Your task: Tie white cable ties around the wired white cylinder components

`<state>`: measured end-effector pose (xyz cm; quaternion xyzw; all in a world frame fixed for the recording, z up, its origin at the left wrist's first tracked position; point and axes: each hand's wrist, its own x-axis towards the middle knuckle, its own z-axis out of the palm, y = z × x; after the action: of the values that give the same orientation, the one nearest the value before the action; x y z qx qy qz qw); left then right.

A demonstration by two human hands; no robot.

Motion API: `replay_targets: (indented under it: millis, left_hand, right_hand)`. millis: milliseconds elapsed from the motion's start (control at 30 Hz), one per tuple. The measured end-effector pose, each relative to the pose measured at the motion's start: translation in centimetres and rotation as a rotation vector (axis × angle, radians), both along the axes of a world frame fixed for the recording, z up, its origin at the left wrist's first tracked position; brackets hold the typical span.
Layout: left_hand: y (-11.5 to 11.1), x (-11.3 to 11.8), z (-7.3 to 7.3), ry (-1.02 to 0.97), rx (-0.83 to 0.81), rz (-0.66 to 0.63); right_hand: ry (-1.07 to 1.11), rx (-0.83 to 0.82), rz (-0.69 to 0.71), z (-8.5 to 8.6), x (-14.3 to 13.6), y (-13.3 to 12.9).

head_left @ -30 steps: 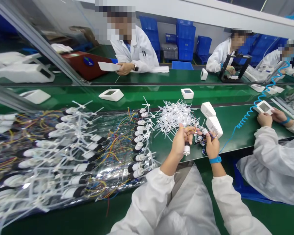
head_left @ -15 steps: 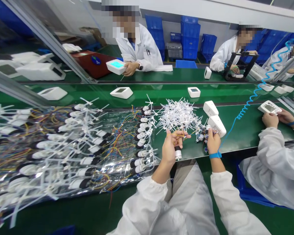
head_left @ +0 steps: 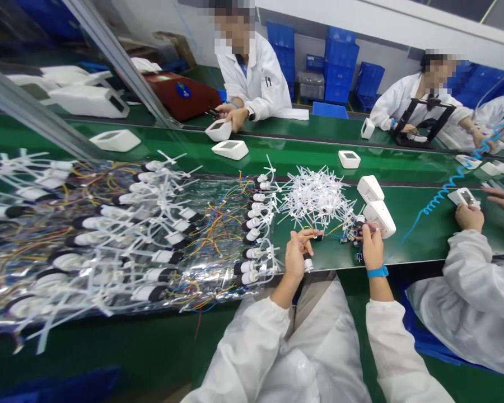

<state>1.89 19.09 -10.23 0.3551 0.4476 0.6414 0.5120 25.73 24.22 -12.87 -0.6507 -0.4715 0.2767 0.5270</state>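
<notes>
My left hand (head_left: 296, 256) is closed around a small white-and-black cylindrical part (head_left: 308, 263) near the table's front edge, with yellow and red wires across its fingers. To its right, my right hand (head_left: 372, 245), with a blue wrist strap, grips a small wired assembly (head_left: 356, 230) of dark and white pieces. Thin wires run between the two hands. Just behind the assembly, two white housings (head_left: 379, 218) lie touching. A heap of white cable ties (head_left: 315, 196) sits beyond my left hand.
Rows of wired white-and-black parts (head_left: 163, 256) lie on clear plastic at left. White devices (head_left: 230, 149) sit on the green conveyor (head_left: 277, 159). A coiled blue hose (head_left: 445, 190) hangs at right. A neighbour's hands (head_left: 469, 217) hold a device; people work opposite.
The view has shifted, so the bench appears further right. My left fingers have drawn in around the wires. Across the conveyor, a person has lowered the device with the lit screen.
</notes>
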Motion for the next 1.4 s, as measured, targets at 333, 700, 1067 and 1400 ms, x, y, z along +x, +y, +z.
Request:
replay_targets:
  millis: [333, 700, 1067, 1400]
  left_hand:
    - [0.1, -0.5, -0.5, -0.004, -0.007, -0.038]
    - [-0.2, -0.7, -0.4, -0.034, 0.013, -0.092]
    - [-0.4, -0.9, -0.3, -0.046, -0.002, -0.117]
    - [-0.7, -1.1, 1.6, -0.100, -0.002, -0.161]
  right_hand:
    - [0.258, 0.017, 0.118, -0.7, 0.6, -3.0]
    - [0.088, 0.079, -0.090, 0.5, -0.2, -6.0]
    - [0.676, 0.095, -0.064, 1.3, 0.1, -2.9]
    - [0.674, 0.100, -0.115, 0.4, -0.1, -2.7]
